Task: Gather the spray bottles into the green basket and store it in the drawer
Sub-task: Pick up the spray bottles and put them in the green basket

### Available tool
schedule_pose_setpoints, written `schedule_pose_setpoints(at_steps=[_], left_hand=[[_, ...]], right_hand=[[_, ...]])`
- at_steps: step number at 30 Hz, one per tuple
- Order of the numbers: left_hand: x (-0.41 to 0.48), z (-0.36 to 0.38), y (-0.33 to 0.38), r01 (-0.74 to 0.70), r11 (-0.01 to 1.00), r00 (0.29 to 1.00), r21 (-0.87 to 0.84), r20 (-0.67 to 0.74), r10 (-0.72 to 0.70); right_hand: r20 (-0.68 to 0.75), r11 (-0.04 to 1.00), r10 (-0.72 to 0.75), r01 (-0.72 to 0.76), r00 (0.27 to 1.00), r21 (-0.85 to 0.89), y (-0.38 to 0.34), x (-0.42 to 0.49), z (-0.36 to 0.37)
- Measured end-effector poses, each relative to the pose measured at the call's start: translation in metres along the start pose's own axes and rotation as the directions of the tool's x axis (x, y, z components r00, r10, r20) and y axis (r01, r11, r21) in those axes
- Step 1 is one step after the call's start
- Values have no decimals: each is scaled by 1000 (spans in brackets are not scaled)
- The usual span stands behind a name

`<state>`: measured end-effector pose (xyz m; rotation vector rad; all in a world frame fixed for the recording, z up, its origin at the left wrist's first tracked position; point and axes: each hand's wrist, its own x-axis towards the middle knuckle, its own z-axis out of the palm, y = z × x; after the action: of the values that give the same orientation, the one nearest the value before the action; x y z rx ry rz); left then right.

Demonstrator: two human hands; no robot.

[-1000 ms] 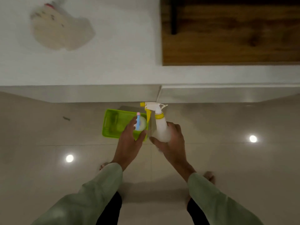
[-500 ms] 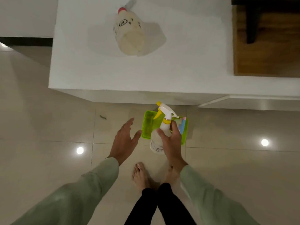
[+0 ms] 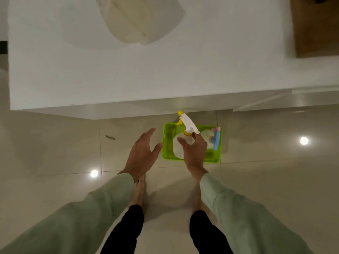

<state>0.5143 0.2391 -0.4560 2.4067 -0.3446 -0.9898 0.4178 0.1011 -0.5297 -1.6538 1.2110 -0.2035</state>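
A green basket (image 3: 167,142) stands on the tiled floor just in front of the white cabinet. My right hand (image 3: 194,153) grips a white spray bottle with a yellow trigger (image 3: 185,129) and holds it upright over the basket's middle. A smaller bottle with a blue and pink sprayer (image 3: 215,138) lies in the basket's right side. My left hand (image 3: 144,154) hovers open, fingers spread, just left of the basket and holds nothing.
The white cabinet top (image 3: 165,74) fills the upper view, with a pale bottle (image 3: 135,21) lying on it, blurred. A wooden surface (image 3: 315,28) is at the top right. My bare feet (image 3: 140,189) stand below the hands. A small dark speck (image 3: 110,137) lies on the floor.
My left hand let go of the blue and pink bottle, which now lies in the basket, and opened. My right hand carried the yellow-trigger bottle over the basket.
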Motion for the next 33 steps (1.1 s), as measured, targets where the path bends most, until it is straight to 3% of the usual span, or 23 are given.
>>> schedule_pose_setpoints(at_steps=[4,7,11,19,24,33], left_hand=[[22,5,-26,-38,999,997,29,74,36],[37,7,-42,-71,997,995,33,69,69],[53,11,-64,-95,994,994,62,68,91],[56,12,-76,-113,992,992,54,67,109],[55,12,-77,-116,992,991,42,72,113],[19,-9,-52,-113,992,988,53,111,106]], right_hand=[[-162,989,-76,53,984,-140,15,9,33],[-227,993,-89,70,970,-93,23,13,59],[-186,977,-176,148,967,-155,44,16,85],[-110,954,-213,183,971,-238,65,10,87],[-147,972,-149,118,978,-201,67,9,91],[0,984,0,0,1000,-177,51,-32,37]])
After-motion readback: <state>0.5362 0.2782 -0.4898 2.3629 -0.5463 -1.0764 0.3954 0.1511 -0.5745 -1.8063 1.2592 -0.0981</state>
